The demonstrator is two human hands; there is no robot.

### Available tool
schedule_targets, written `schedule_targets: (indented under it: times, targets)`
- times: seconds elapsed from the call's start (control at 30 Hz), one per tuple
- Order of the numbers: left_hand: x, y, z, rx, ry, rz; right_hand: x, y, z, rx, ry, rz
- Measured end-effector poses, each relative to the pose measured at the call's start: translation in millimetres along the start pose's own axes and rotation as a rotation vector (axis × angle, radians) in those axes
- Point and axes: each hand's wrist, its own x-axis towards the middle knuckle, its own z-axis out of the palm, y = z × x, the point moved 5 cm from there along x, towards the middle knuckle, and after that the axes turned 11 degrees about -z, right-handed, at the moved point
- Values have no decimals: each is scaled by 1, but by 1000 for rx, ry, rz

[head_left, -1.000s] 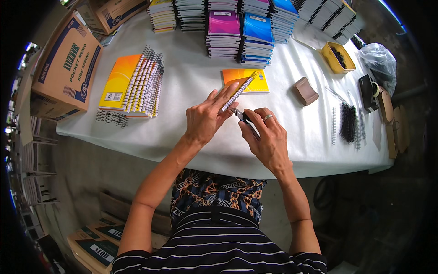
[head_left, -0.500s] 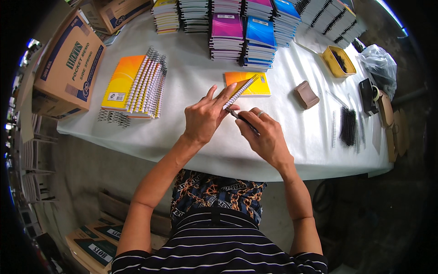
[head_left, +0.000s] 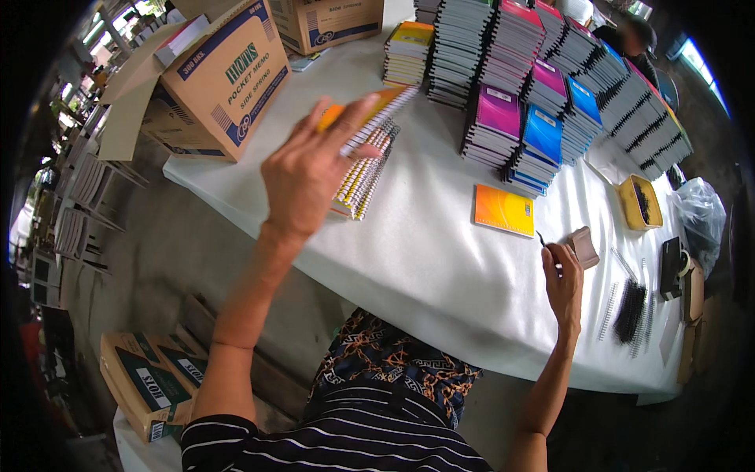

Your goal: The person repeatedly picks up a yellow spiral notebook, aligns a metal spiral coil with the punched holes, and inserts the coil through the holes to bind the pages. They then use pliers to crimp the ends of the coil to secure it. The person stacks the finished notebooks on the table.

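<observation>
My left hand is closed on a small spiral notebook with an orange cover, held tilted above the table's left part. Under it lies a pile of spiral-bound notebooks, partly hidden by the hand. My right hand is closed around small dark pliers, mostly covered by the fingers. Beside that hand, and partly behind it, sits a brown curved block. An orange and yellow notebook without a visible coil lies flat between the two hands, touched by neither.
Tall stacks of notebooks stand at the back. An open cardboard box is at the left. To the right are a yellow tub, loose black coils, a tape dispenser and a plastic bag. A person is beyond.
My left hand has carried the spiral notebook left, over the pile. The right hand has drawn away from it with the pliers, toward the brown block. The whole view has turned left.
</observation>
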Motion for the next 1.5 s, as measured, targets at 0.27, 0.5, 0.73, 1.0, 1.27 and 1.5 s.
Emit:
schedule_targets:
  times: [0.27,0.5,0.73,1.0,1.27,1.5]
  targets:
    - [-16,-69,18,-391,-444,-218,-10,45,15,-252,93,-81]
    - [18,-80,37,-1388,-632,-183,107,-180,74,1087,41,-512]
    - [20,-129,44,-1059,-728,-772,127,-250,115,192,160,-886]
    - [-3,-137,61,-719,-884,-685,108,-39,76,20,318,-314]
    - [12,25,-11,-558,-379,-31,88,60,55,-177,-100,-231]
    - [-46,86,33,-647,-620,32,103,54,93,-145,-435,-309]
